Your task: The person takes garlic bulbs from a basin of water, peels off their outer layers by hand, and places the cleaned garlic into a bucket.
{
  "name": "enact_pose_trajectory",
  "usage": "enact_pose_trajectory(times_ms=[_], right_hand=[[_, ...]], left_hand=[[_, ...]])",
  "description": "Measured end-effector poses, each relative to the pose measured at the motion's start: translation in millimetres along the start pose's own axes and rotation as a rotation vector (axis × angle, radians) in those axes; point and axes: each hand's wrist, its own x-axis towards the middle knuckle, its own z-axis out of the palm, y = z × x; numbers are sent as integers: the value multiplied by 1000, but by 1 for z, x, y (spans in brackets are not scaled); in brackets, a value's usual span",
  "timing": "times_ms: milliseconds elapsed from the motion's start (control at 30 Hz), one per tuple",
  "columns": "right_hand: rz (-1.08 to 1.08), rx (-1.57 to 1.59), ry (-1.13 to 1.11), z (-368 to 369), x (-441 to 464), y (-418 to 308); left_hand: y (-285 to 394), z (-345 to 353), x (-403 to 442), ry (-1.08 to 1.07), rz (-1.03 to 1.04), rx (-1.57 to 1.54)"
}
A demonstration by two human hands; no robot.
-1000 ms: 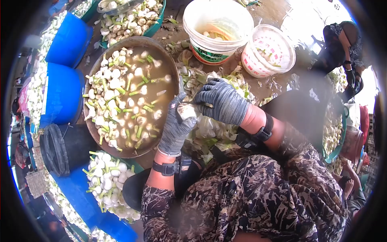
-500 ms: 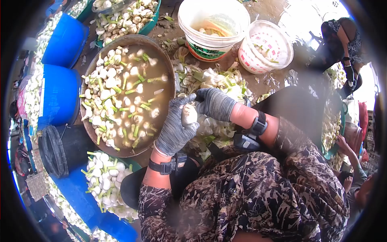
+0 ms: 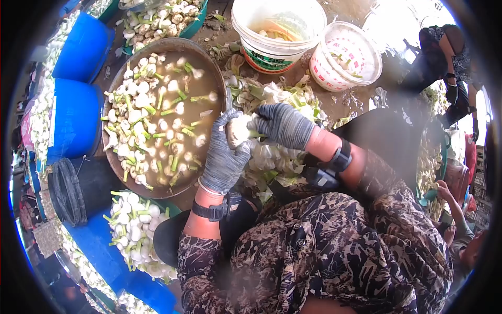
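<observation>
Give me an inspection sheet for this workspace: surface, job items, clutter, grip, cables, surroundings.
Surface: brown ground, damp-looking, partly littered.
Job items: garlic bulb in hand; basin of murky water holding more garlic.
Clutter: peelings heaped around and below the hands.
Grip: gloved left hand holds the bulb; gloved right hand is against it, its exact pinch hidden.
Cables: nothing seen.
Surroundings: white bucket, smaller white bucket, blue tub, black bucket; another person's arm at right.

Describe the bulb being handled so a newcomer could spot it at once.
Find the big round basin of murky water. Just past its rim, on the picture's right, the gray-gloved left hand cups a pale bulb, the right hand up against it. Unlike the loose bulbs in the basin, this one is held in hand.
</observation>
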Motion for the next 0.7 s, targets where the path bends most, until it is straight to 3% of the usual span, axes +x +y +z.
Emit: enact_pose_trajectory(times_ms=[67, 133, 167, 200, 267, 300, 333, 400, 467, 500, 567, 633, 667, 700], right_hand=[[61, 154, -65, -11, -1, -11], [-235, -122, -165, -9, 4, 14], [-431, -156, -71, -4, 2, 22], [-433, -160, -68, 5, 1, 30], [-316, 26, -249, 25, -4, 35], [-440, -152, -173, 30, -5, 18], [-404, -254, -210, 30, -6, 3], [206, 304, 72, 28, -7, -25], [146, -21, 374, 21, 2, -20], [44, -85, 459, 18, 2, -20], [-63, -156, 539, 13, 0, -21], [42, -176, 379, 15, -2, -25], [38, -171, 371, 16, -1, -20], [178, 71, 306, 15, 3, -10]], left_hand=[[8, -1, 1, 31, 32, 49], [15, -1, 3, 86, -155, -350], [16, 3, 5, 178, -340, -628], [4, 3, 5, 176, -335, -628], [-30, 0, 4, 336, -363, -1207], [-18, -1, 9, 273, -288, -1230], [-26, -3, 10, 250, -301, -1046], [-29, -3, 5, 340, -324, -888], [-20, -1, 4, 301, -302, -787], [-18, -4, 6, 169, -136, -321], [-14, -4, 8, 45, 35, 142], [-7, -1, 5, 77, -174, -183], [-6, -3, 3, 83, -181, -180], [-4, -6, 3, 47, -178, -223]])
